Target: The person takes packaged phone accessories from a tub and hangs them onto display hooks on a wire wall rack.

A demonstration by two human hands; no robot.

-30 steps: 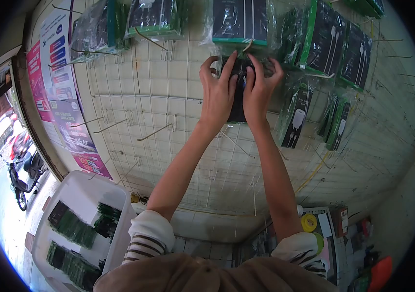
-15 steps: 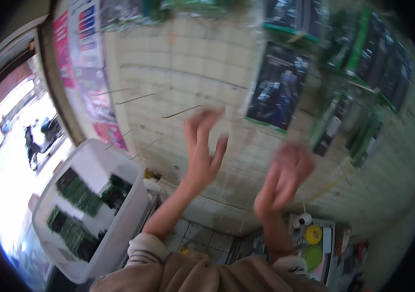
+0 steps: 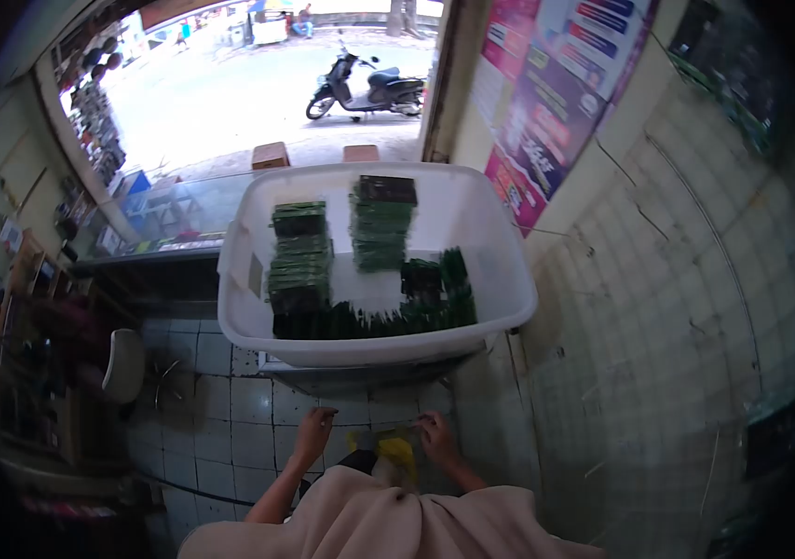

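My left hand [image 3: 315, 425] hangs low in front of my body, its fingers loosely bent and holding nothing visible. Level with it, my right hand [image 3: 434, 434] is open with bent fingers a little apart, and nothing shows in it. Beyond both hands stands a large white plastic tub [image 3: 379, 349]. Inside are stacks of flat, dark packets with green edges: a left stack [image 3: 302, 256], a back stack [image 3: 382, 224] and a row along the near side [image 3: 388, 321]. Neither hand touches the tub.
The tub rests on a low dark-sided stand [image 3: 369, 374] over a tiled floor [image 3: 248, 401]. A white chair [image 3: 123, 365] is at left. Wire hooks jut from the right wall [image 3: 639, 307], beside posters [image 3: 556, 102]. A scooter [image 3: 365, 86] is parked outside.
My view has swung left from the wall of hanging packets to the tub, now central. Both hands have dropped from raised positions near the wall to low before my body.
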